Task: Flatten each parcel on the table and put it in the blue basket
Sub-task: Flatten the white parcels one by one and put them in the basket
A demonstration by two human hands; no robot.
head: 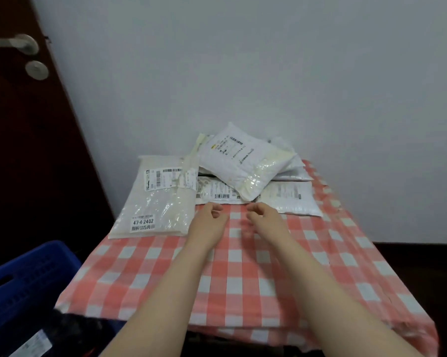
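Several white plastic parcels lie piled at the far end of the table point(243, 266), which wears a red-and-white checked cloth. A flat parcel point(158, 199) marked 47-4-2402 rests at the far left. A puffy parcel point(243, 158) tops the pile, tilted. Beneath it lie a middle parcel point(217, 193) and a right parcel point(292, 198). My left hand point(209, 217) and my right hand point(262, 217) reach side by side just in front of the pile, fingers loosely curled, holding nothing, touching no parcel. The blue basket point(29, 282) stands at the lower left, beside the table, with one parcel point(30, 343) inside.
A dark wooden door point(24, 140) with a metal handle point(13, 43) stands at the left. A white wall backs the table. Dark floor shows to the right of the table. Bare checked cloth stretches between the pile and the near edge.
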